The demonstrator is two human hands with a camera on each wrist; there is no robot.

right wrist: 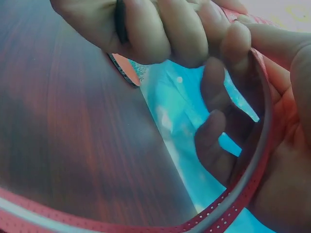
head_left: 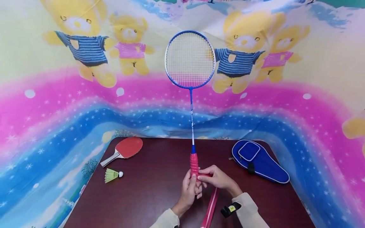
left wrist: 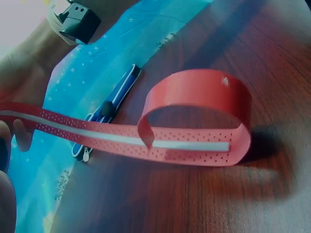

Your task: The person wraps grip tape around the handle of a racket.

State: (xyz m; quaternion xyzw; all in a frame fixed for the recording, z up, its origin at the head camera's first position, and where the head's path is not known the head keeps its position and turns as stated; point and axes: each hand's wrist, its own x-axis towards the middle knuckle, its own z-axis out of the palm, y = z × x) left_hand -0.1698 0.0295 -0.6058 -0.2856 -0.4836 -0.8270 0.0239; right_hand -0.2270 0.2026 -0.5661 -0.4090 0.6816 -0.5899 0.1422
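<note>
A blue and white badminton racket (head_left: pixel 192 109) stands upright in the head view, its strung head at the top. Red grip tape (head_left: pixel 194 161) is wound in ridges around the upper handle. My left hand (head_left: pixel 188 189) grips the handle below the ridges, thumb on the front. Just beside it, my right hand (head_left: pixel 217 177) pinches the loose length of red tape (head_left: pixel 210 207) close to the handle. That length trails down toward the front; its perforated underside with a pale centre strip (left wrist: pixel 194 144) curls into a loop in the left wrist view. My fingers hide the lower handle.
On the dark wooden table (head_left: pixel 148 193), a red table tennis paddle (head_left: pixel 129 147) and a yellow-green shuttlecock (head_left: pixel 112 175) lie at the left. A blue zipped paddle case (head_left: pixel 260 163) lies at the right. Behind hangs a printed bear cloth (head_left: pixel 137 91).
</note>
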